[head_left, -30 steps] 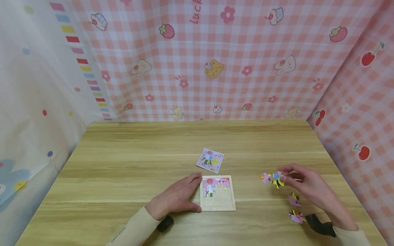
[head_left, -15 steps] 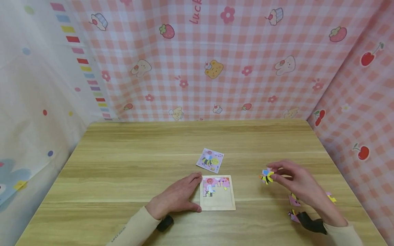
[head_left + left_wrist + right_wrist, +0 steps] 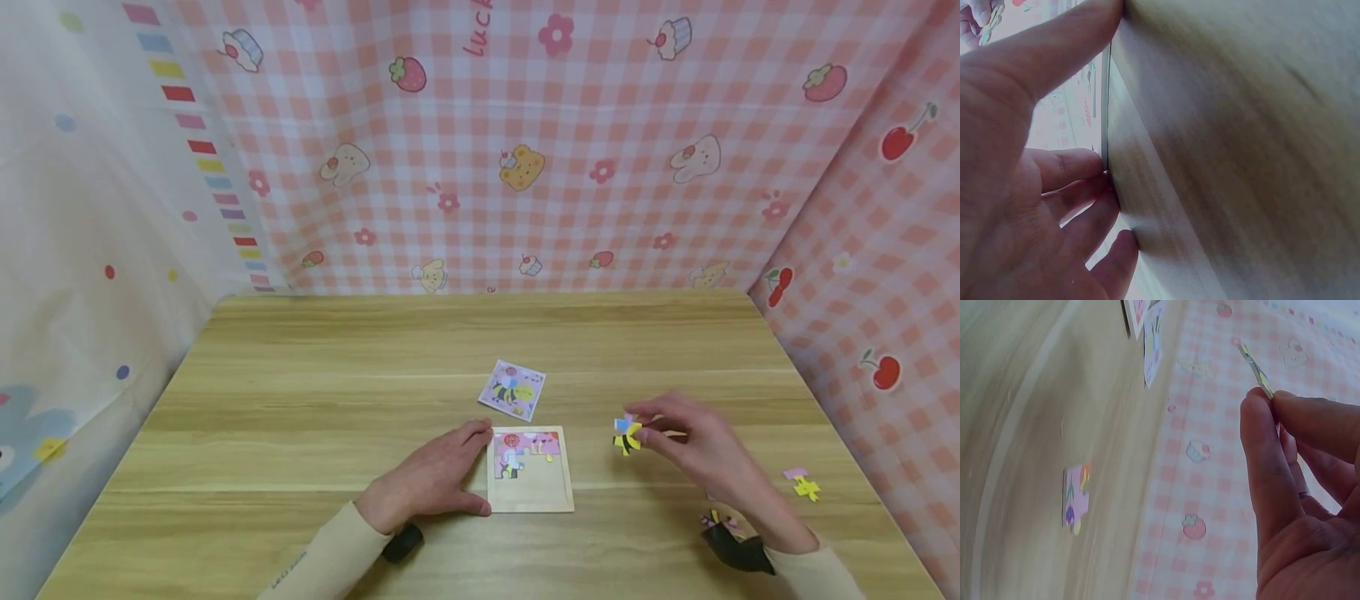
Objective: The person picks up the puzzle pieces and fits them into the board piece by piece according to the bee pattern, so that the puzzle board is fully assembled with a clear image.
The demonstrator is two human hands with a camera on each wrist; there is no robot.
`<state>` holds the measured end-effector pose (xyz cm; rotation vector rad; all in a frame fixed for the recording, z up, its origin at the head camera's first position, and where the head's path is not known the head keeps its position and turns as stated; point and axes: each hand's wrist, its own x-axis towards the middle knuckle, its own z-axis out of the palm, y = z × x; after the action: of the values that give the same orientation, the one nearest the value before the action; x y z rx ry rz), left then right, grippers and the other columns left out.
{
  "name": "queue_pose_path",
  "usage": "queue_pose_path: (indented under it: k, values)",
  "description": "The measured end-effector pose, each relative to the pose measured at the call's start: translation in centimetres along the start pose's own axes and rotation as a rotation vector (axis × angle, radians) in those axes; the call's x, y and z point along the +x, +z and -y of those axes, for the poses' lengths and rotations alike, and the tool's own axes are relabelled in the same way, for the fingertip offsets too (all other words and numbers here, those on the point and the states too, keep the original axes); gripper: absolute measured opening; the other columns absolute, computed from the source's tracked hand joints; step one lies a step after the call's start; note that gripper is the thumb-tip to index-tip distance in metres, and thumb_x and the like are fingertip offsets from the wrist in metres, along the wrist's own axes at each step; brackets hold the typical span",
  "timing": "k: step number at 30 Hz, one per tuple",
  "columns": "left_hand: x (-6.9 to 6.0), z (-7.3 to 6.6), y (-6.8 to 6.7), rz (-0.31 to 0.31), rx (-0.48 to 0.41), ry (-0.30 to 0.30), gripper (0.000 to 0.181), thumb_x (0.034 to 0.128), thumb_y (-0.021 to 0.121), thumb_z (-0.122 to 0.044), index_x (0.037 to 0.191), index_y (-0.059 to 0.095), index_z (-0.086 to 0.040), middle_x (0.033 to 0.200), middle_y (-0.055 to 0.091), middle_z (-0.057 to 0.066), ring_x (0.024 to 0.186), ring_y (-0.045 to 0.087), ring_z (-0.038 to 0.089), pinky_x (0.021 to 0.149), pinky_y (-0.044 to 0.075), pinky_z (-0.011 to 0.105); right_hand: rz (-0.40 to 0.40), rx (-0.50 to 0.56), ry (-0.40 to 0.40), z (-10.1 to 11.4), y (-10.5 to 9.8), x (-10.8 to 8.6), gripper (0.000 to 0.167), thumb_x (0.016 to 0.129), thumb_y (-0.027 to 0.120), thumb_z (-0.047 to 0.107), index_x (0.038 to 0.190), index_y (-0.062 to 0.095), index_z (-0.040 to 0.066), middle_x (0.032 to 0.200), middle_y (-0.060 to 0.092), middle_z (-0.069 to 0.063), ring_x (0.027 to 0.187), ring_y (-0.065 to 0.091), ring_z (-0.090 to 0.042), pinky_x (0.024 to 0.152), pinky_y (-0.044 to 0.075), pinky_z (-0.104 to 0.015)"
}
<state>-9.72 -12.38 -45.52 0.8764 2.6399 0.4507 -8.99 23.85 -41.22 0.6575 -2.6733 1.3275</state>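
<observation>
A wooden puzzle frame [image 3: 530, 496], with several joined pieces along its top and upper left, lies on the table. My left hand [image 3: 431, 477] rests at its left side, thumb and fingers spread against the edge; in the left wrist view the left hand [image 3: 1054, 206] touches that edge. My right hand [image 3: 697, 442] pinches a yellow, black and blue puzzle piece [image 3: 627, 435] above the table, right of the frame. The right wrist view shows the piece [image 3: 1256, 372] edge-on between thumb and finger of the right hand [image 3: 1310, 506].
A square picture card with a bee [image 3: 512, 390] lies behind the frame. A yellow and pink piece [image 3: 804, 485] lies at the far right, and other pieces [image 3: 722, 522] are partly hidden by the right wrist. A pink piece [image 3: 1075, 497] lies on the table in the right wrist view.
My right hand has moved left with the pinched piece, toward the frame. The yellow and pink piece at the far right has come into view. My left hand has stayed in place.
</observation>
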Motion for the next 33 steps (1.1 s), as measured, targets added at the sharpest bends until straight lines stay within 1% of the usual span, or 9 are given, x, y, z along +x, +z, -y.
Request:
queue_pose_path:
  k: [5, 12, 14, 18, 23, 26, 30, 33]
  values:
    - [0.0, 0.0, 0.0, 0.005, -0.006, -0.006, 0.1, 0.0834, 0.086, -0.047, 0.156, 0.039, 0.004, 0.164, 0.034, 0.017, 0.148, 0.039, 0.03, 0.121, 0.036, 0.044, 0.01, -0.003, -0.026, 0.4, 0.9, 0.3, 0.029, 0.089, 0.078, -0.003, 0.116, 0.076, 0.005, 0.108, 0.071, -0.003, 0.092, 0.069, -0.005, 0.076, 0.061, -0.023]
    - [0.0, 0.0, 0.0, 0.002, -0.014, -0.008, 0.1, 0.0831, 0.086, -0.046, 0.156, 0.039, 0.004, 0.164, 0.035, 0.017, 0.148, 0.04, 0.031, 0.121, 0.036, 0.044, 0.023, 0.014, -0.052, 0.8, 2.3, 0.7, 0.029, 0.087, 0.079, -0.004, 0.114, 0.076, 0.006, 0.104, 0.072, -0.001, 0.086, 0.068, -0.005, 0.073, 0.062, -0.026]
    - [0.0, 0.0, 0.0, -0.005, -0.01, 0.001, 0.1, 0.0829, 0.087, -0.046, 0.155, 0.039, 0.004, 0.163, 0.035, 0.017, 0.147, 0.04, 0.031, 0.12, 0.036, 0.044, 0.027, 0.023, -0.067, 0.9, 2.7, 0.8, 0.029, 0.086, 0.079, -0.005, 0.113, 0.076, 0.007, 0.103, 0.072, -0.001, 0.086, 0.068, -0.006, 0.073, 0.062, -0.026]
    - [0.1, 0.1, 0.1, -0.025, 0.008, 0.026, 0.099, 0.0821, 0.087, -0.044, 0.154, 0.041, 0.006, 0.161, 0.037, 0.019, 0.146, 0.042, 0.032, 0.12, 0.037, 0.043, 0.028, 0.03, -0.094, 0.9, 3.3, 1.0, 0.028, 0.086, 0.079, -0.006, 0.111, 0.077, 0.005, 0.105, 0.072, -0.002, 0.087, 0.069, -0.007, 0.075, 0.062, -0.026]
    - [0.0, 0.1, 0.1, -0.032, 0.01, 0.035, 0.099, 0.0815, 0.088, -0.044, 0.153, 0.041, 0.006, 0.16, 0.038, 0.02, 0.145, 0.043, 0.032, 0.119, 0.037, 0.043, 0.038, 0.033, -0.07, 1.2, 4.0, 1.3, 0.027, 0.086, 0.079, -0.006, 0.111, 0.077, 0.004, 0.107, 0.072, -0.003, 0.088, 0.069, -0.008, 0.077, 0.062, -0.026]
    - [0.0, 0.1, 0.1, -0.029, 0.01, 0.031, 0.099, 0.0815, 0.088, -0.044, 0.153, 0.041, 0.006, 0.161, 0.038, 0.02, 0.145, 0.043, 0.032, 0.119, 0.037, 0.043, 0.052, 0.041, -0.065, 1.4, 4.4, 1.5, 0.027, 0.086, 0.079, -0.007, 0.111, 0.077, 0.005, 0.106, 0.072, -0.004, 0.088, 0.07, -0.011, 0.078, 0.062, -0.026]
    - [0.0, 0.1, 0.0, -0.026, 0.01, 0.027, 0.099, 0.0818, 0.088, -0.044, 0.153, 0.041, 0.006, 0.161, 0.037, 0.019, 0.146, 0.042, 0.032, 0.12, 0.037, 0.043, 0.071, 0.056, -0.083, 1.6, 5.0, 1.9, 0.027, 0.086, 0.077, -0.009, 0.111, 0.076, 0.004, 0.105, 0.072, -0.006, 0.088, 0.072, -0.018, 0.078, 0.062, -0.028]
    - [0.0, 0.0, 0.0, -0.027, 0.007, 0.028, 0.099, 0.0818, 0.088, -0.044, 0.153, 0.041, 0.005, 0.161, 0.037, 0.019, 0.146, 0.042, 0.032, 0.12, 0.037, 0.044, 0.089, 0.053, -0.07, 1.8, 5.4, 2.2, 0.025, 0.088, 0.076, -0.008, 0.109, 0.076, 0.005, 0.105, 0.072, -0.005, 0.088, 0.072, -0.019, 0.078, 0.063, -0.029]
